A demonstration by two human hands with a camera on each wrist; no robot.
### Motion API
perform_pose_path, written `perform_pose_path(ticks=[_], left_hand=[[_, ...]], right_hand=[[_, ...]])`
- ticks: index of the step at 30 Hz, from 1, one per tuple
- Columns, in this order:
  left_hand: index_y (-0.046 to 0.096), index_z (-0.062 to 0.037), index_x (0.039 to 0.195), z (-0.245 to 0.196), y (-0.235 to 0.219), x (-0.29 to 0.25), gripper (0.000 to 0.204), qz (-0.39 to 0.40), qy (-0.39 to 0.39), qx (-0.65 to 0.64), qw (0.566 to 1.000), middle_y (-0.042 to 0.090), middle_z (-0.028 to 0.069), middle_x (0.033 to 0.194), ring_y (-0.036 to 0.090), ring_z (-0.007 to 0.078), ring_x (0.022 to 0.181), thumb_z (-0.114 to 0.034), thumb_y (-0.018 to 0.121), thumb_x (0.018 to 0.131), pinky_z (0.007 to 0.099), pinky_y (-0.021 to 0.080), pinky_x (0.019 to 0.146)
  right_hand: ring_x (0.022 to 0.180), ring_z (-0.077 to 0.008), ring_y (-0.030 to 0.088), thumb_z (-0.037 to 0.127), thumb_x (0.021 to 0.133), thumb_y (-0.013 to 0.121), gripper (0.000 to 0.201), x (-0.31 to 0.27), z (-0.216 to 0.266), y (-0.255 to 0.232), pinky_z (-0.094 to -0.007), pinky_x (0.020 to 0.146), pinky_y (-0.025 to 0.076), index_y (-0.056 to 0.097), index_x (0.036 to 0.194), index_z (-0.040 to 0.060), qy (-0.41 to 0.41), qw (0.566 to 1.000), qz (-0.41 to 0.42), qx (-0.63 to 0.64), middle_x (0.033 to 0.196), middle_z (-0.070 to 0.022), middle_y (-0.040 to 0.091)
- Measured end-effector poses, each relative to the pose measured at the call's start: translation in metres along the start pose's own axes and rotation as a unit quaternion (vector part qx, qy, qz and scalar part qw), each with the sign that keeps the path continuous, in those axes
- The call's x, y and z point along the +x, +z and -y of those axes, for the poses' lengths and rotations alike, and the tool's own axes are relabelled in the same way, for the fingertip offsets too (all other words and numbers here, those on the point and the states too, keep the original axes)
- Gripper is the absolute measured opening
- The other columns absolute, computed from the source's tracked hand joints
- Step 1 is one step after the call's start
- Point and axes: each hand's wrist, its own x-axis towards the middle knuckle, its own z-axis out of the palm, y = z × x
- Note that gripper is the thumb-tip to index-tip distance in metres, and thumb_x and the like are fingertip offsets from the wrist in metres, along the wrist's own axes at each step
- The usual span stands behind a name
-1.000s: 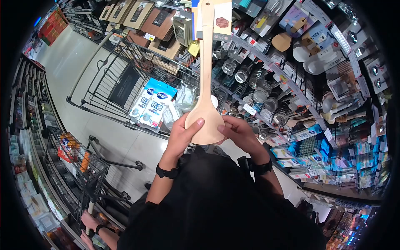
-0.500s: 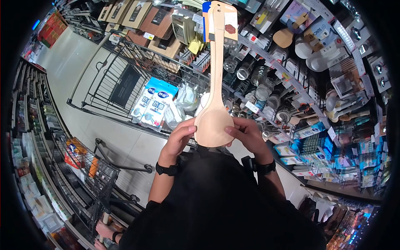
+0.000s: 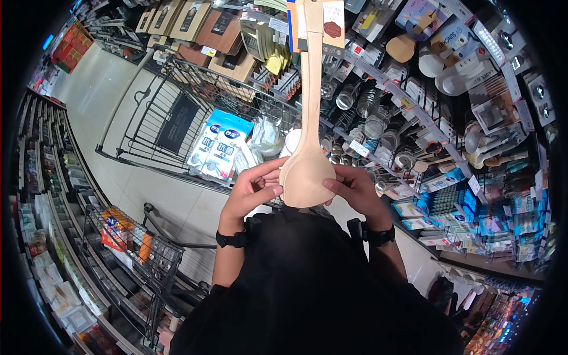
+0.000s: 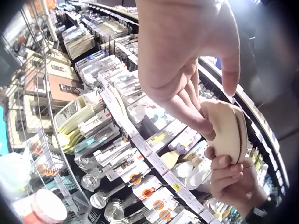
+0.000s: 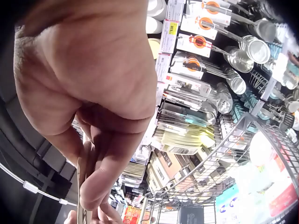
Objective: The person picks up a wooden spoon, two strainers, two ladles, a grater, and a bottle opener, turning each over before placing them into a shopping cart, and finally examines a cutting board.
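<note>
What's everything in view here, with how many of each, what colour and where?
wooden utensils: at least two, pale, stacked at the hands
card: one, cream and blue, by their handles
carts: two, dark, ahead-left and lower left
packs: two, blue-white, in the farther cart
boards: several, brown, beyond it
kitchenware: many, silver, right-hand rack
wristbands: two, black, on wrists
left hand: one, touching utensils
right hand: one, pinching utensils

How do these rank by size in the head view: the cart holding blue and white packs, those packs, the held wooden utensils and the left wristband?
Cart
Wooden utensils
Blue and white packs
Left wristband
</note>
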Motion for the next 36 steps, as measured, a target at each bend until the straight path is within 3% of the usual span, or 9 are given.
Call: perform_pose_path(ticks=[4,6,9,24,28,36], left_hand=[[0.05,0.0053,0.133,-0.015,0.004,-0.002,0.054,0.001,0.013,0.001,1.0,0.066,0.0126,0.116,0.063,0.0138,0.101,0.005,0.067,0.082,0.027,0.049,0.089],[0.055,0.0032,0.124,-0.018,0.005,-0.003,0.048,-0.061,0.032,0.116,0.991,0.068,0.009,0.107,0.064,0.0112,0.095,0.004,0.072,0.079,0.0258,0.05,0.085],[0.06,0.0034,0.112,-0.017,0.0,-0.005,0.04,-0.072,-0.009,0.174,0.982,0.068,0.0098,0.102,0.066,0.0125,0.091,0.008,0.074,0.075,0.0224,0.051,0.077],[0.068,0.0036,0.098,-0.02,0.011,-0.002,0.018,-0.135,-0.044,0.248,0.958,0.072,0.007,0.089,0.067,0.0094,0.081,0.001,0.072,0.081,0.0218,0.052,0.075],[0.068,0.0066,0.097,-0.019,0.016,-0.002,0.017,-0.15,-0.037,0.26,0.953,0.072,0.0093,0.083,0.069,0.0117,0.077,0.0,0.071,0.082,0.0221,0.054,0.07],[0.071,0.0065,0.092,-0.011,0.016,-0.002,0.015,-0.154,-0.032,0.331,0.93,0.072,0.0083,0.076,0.066,0.0084,0.07,-0.005,0.072,0.083,0.0226,0.053,0.067]], right_hand=[[0.078,-0.0094,0.065,0.015,0.097,0.06,0.034,-0.002,-0.002,-0.003,-0.0238,0.064,0.057,0.059,0.124,-0.004,-0.016,1.0,-0.012,-0.021,0.094,-0.0065,0.069],[0.079,-0.0091,0.065,0.015,0.097,0.061,0.034,-0.004,-0.003,-0.004,-0.0238,0.064,0.057,0.059,0.124,-0.004,-0.02,0.999,-0.02,-0.023,0.094,-0.0063,0.069],[0.079,-0.0086,0.065,0.015,0.096,0.061,0.034,-0.005,-0.004,-0.002,-0.0237,0.064,0.056,0.059,0.125,-0.004,-0.024,0.999,-0.036,-0.015,0.094,-0.0062,0.069],[0.073,-0.0054,0.061,0.015,0.095,0.063,0.036,-0.008,-0.007,0.001,-0.022,0.063,0.054,0.06,0.126,-0.002,-0.02,0.996,-0.066,-0.048,0.087,-0.0031,0.068],[0.073,-0.0047,0.06,0.014,0.094,0.063,0.036,-0.009,-0.005,0.003,-0.0215,0.063,0.053,0.06,0.127,-0.0014,-0.019,0.996,-0.071,-0.055,0.086,-0.0028,0.068],[0.076,-0.0049,0.061,0.015,0.094,0.064,0.037,-0.012,-0.004,0.002,-0.0218,0.063,0.054,0.06,0.127,-0.001,-0.004,0.995,-0.074,-0.062,0.088,-0.0035,0.068]])
